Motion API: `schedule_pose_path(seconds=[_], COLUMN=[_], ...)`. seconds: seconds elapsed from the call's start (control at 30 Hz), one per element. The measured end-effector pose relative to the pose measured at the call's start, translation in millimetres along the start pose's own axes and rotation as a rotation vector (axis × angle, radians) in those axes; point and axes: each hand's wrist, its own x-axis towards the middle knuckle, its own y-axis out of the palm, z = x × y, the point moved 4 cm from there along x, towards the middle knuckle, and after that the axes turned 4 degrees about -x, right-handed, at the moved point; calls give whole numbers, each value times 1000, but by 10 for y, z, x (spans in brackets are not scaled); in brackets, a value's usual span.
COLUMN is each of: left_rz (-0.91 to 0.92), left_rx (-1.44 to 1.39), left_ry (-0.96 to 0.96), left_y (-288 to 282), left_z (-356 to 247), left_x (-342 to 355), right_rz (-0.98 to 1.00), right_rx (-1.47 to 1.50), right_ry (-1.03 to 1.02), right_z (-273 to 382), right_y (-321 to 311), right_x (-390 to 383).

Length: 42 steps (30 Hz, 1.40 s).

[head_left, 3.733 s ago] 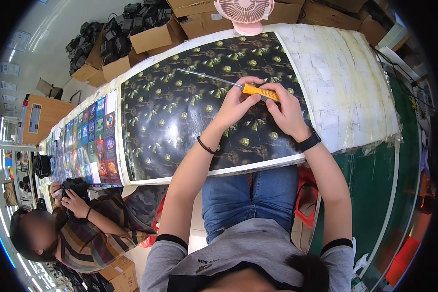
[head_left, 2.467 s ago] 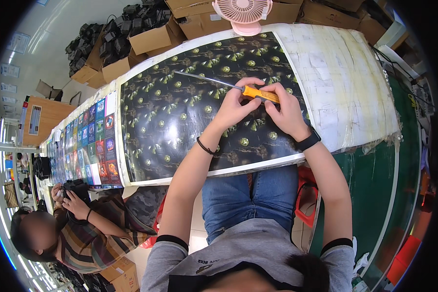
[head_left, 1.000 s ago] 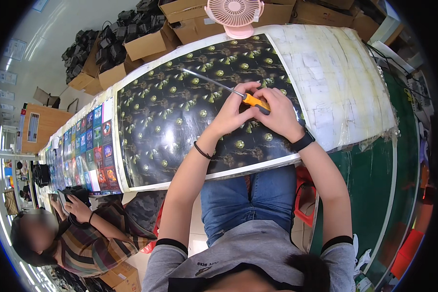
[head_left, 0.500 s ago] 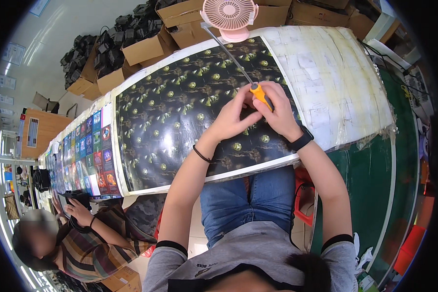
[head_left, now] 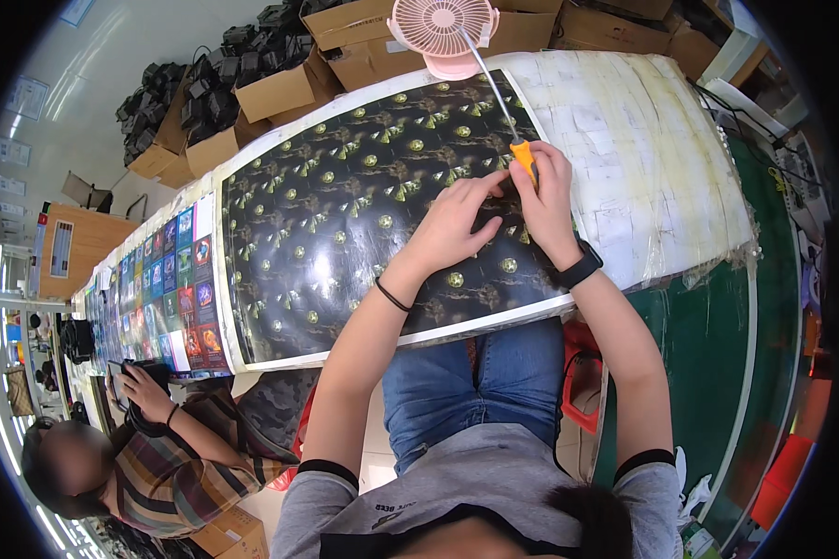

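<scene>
A long-shafted screwdriver (head_left: 525,160) with a yellow-orange and black handle is held in my right hand (head_left: 552,207). Its thin metal shaft points away from me, and the far end crosses in front of the pink fan's grille. My left hand (head_left: 455,224) is just left of it, over the dark sheet, with thumb apart and fingers stretched out; it holds nothing. Its fingertips come close to the right hand, and whether they touch cannot be made out. Under both hands lies a glossy black sheet (head_left: 345,224) with a repeated print of green and brown shapes.
A pink fan (head_left: 446,26) stands at the table's far edge, with cardboard boxes (head_left: 275,93) of black devices behind. Pale taped covering (head_left: 634,158) spans the table's right part. Colourful printed cards (head_left: 172,279) lie left. A seated person (head_left: 172,456) holds a dark object at lower left.
My right hand has moved slightly right with the screwdriver, whose tip swung right, onto the fan. The left hand has come away from the handle and flattened out.
</scene>
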Motion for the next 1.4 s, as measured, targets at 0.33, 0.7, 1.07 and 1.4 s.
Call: schedule_pose_path(seconds=[0.33,0.7,1.07,1.4], left_rz=[1,5,1,-6], left_rx=[48,76,80,51], left_ry=[42,51,76,65], left_y=[11,29,30,34], left_z=[28,26,30,24], left_x=[-23,-31,-16,-32], right_rz=[69,179,178,202], right_rx=[-446,-314,-422,-383], right_ry=[-117,-71,-149,-143], right_z=[107,113,121,131], right_y=[-3,6,20,11], right_x=[-45,-55,-68,-75])
